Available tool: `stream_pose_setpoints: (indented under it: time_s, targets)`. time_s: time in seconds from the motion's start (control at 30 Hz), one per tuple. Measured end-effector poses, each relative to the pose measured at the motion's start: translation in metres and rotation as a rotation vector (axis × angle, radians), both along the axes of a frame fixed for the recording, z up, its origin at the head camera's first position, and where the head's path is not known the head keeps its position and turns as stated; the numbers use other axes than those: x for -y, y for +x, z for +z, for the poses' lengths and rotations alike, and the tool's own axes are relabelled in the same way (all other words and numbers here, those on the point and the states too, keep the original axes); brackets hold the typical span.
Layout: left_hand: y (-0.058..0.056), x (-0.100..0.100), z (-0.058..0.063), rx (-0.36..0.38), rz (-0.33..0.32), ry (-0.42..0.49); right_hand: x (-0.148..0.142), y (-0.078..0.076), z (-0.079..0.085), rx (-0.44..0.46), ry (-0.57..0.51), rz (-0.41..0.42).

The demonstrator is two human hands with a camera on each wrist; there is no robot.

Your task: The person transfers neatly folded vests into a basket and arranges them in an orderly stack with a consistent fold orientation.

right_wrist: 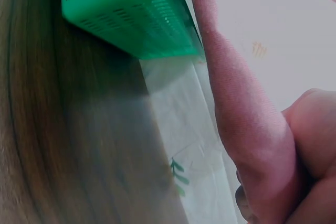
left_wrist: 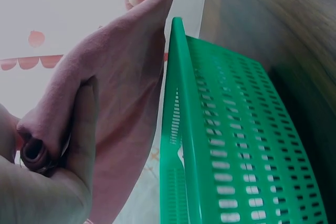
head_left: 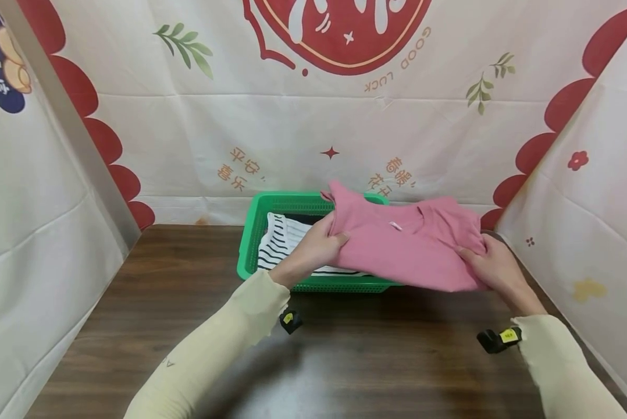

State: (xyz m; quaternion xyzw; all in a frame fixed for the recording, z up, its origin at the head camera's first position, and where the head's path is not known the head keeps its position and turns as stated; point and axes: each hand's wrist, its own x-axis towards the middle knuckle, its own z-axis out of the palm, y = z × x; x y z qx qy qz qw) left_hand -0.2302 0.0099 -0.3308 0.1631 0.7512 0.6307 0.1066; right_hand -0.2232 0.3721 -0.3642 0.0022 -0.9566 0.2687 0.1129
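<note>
A folded pink T-shirt hangs in the air between both hands, a small white label showing at its neckline. My left hand grips its left side, thumb on top, over the basket. At the opposite side my right hand pinches the cloth near the sleeve. In the left wrist view the thumb presses along the pink fabric. Below the shirt stands a green plastic basket, its right part hidden by the shirt. Inside lies a white garment with black stripes, beside some black cloth.
The basket stands at the far edge of a dark wooden table. Behind it hangs a printed white cloth backdrop, and similar cloth walls flank the table on both sides. A black wrist device sits below my left cuff.
</note>
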Motion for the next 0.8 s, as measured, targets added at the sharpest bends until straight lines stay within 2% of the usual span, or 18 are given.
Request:
stream_pose_setpoints:
  time_s: [0.33,0.6,0.8]
  targets:
    - [-0.003,0.022,0.0,0.0,0.024,-0.015,0.021,-0.009,0.007,-0.042,0.019,0.039]
    - [-0.008,0.037,-0.001,0.012,0.042,-0.017,0.034,-0.014,0.011,0.026,-0.01,0.039]
    - [-0.011,0.049,-0.001,0.025,0.069,-0.013,0.046,-0.019,0.013,0.012,-0.033,0.062]
